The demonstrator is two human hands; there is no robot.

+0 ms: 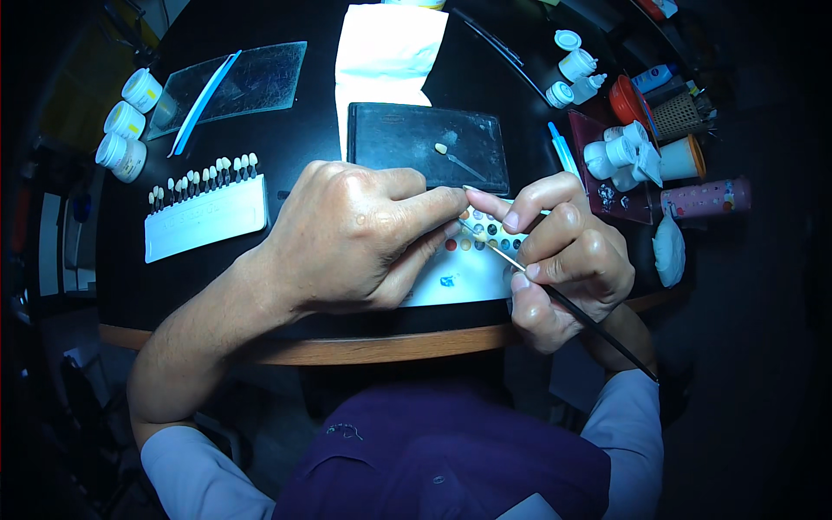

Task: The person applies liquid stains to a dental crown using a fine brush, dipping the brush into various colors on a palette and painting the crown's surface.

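My right hand [572, 251] grips a fine paintbrush [598, 325] with a black handle, its tip angled up toward my left fingertips. My left hand [360, 234] is closed in a pinch; whatever sits between its fingertips is too small and hidden to name. The fingertips of both hands meet or nearly meet. Below them lies a white palette sheet [425, 290] with rows of coloured dots and a blue smear. Beyond my hands, a tooth-shaped shade tab [442, 149] on a thin stem rests on a flat black case [381, 139].
To the left stand a shade guide [208, 221] with several tooth tabs, a glass slab [260, 82] bearing a blue-edged strip [204, 104], and white jars [121, 156]. White paper [390, 43] lies behind. More jars [607, 154], a red bowl [630, 100] and a pink cylinder [706, 198] crowd the right.
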